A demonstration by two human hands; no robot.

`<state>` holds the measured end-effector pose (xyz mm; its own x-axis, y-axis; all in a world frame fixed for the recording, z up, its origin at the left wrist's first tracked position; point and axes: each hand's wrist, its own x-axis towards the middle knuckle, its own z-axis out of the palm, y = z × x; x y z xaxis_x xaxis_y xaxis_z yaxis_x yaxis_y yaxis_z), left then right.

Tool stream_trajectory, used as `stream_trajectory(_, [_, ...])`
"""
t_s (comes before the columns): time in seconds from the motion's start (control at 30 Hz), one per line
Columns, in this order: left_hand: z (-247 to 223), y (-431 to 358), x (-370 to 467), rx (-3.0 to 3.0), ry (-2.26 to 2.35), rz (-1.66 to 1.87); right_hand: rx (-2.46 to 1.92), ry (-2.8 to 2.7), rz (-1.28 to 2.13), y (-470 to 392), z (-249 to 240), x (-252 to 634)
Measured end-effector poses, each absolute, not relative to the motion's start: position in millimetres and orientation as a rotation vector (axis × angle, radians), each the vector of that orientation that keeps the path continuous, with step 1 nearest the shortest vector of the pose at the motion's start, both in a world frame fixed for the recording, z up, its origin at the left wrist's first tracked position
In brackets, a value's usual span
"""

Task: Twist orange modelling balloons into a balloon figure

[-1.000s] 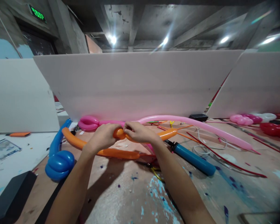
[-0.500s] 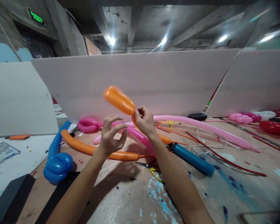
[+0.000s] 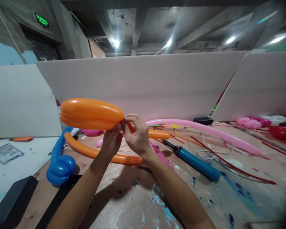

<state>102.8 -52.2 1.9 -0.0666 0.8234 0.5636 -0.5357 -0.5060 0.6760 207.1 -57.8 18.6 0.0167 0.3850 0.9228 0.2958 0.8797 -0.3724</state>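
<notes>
An orange balloon (image 3: 91,113), folded into a fat double loop, is held above the table and points to the left. My left hand (image 3: 113,140) pinches it from below at the loop's narrow right end. My right hand (image 3: 137,133) is closed on the same joint, fingertips meeting those of the left. A straight orange length (image 3: 158,134) runs out to the right behind my right hand. Beneath my hands lies another long orange balloon (image 3: 83,149). A pink balloon (image 3: 160,154) is partly covered by my right forearm.
A blue balloon (image 3: 60,170) with a knotted end lies at left, beside black boxes (image 3: 14,202). A teal hand pump (image 3: 197,163) and a long light pink balloon (image 3: 205,130) lie at right. A white panel (image 3: 143,82) stands along the back.
My left hand has moved from open and apart to gripping the balloon beside my right hand. The orange loop has swung down to the left, nearly level and closer.
</notes>
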Motion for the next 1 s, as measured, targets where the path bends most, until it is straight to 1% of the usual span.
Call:
stream_trajectory(0.13, [3.2,-53.1,98.4,1.215,0.344,1.696,-0.556,-1.577,0.232,-61.8,23.0,209.7])
stream_trajectory(0.27, [4.9,-52.5,94.1,1.14,0.399,1.713,-0.598,-1.573,0.433,-58.3,22.8,212.1])
stream_trajectory(0.37, [6.6,-52.3,94.4,1.1,0.463,1.683,-0.63,-1.588,0.487,-50.9,20.8,216.2])
stream_trajectory(0.5, [6.8,-49.4,94.3,1.06,0.447,1.607,-0.688,-1.625,0.331,-41.6,15.2,219.3])
stream_trajectory(0.63, [4.0,-44.1,93.6,1.033,0.51,1.627,-0.664,-1.664,0.128,-36.0,6.8,214.8])
stream_trajectory(0.73, [1.5,-40.0,93.2,1.039,0.564,1.701,-0.631,-1.699,0.048,-33.8,1.7,210.8])
stream_trajectory(0.9, [-3.6,-33.3,90.6,1.153,0.625,1.941,-0.653,-1.747,-0.061,-30.4,-3.9,208.0])
stream_trajectory(1.0, [-8.0,-32.2,91.3,1.323,0.598,1.913,-0.681,-1.731,-0.165,-28.8,-6.4,206.5])
